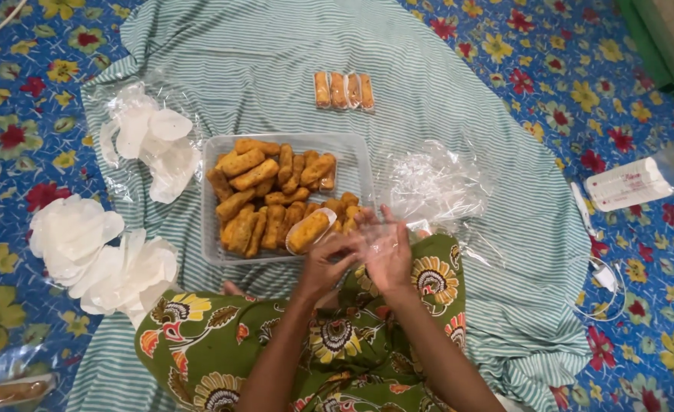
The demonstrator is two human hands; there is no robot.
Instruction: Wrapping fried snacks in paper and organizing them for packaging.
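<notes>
Both hands met above the tray [213, 200] of fried rolls: the left hand [328, 263] and right hand [386, 252] pinched a clear plastic wrapper [373, 233] (barely visible) between their fingers.

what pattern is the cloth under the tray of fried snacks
Thin green and white stripes on the cloth, clearest in the head view.

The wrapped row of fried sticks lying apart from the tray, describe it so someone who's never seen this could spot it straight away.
Start at the green-and-white striped cloth spread over the flowered floor, and find the clear plastic tray heaped with fried sticks. Just beyond the tray's far edge lies the wrapped row. Unlike the loose heap, its four sticks sit neatly side by side.
</notes>
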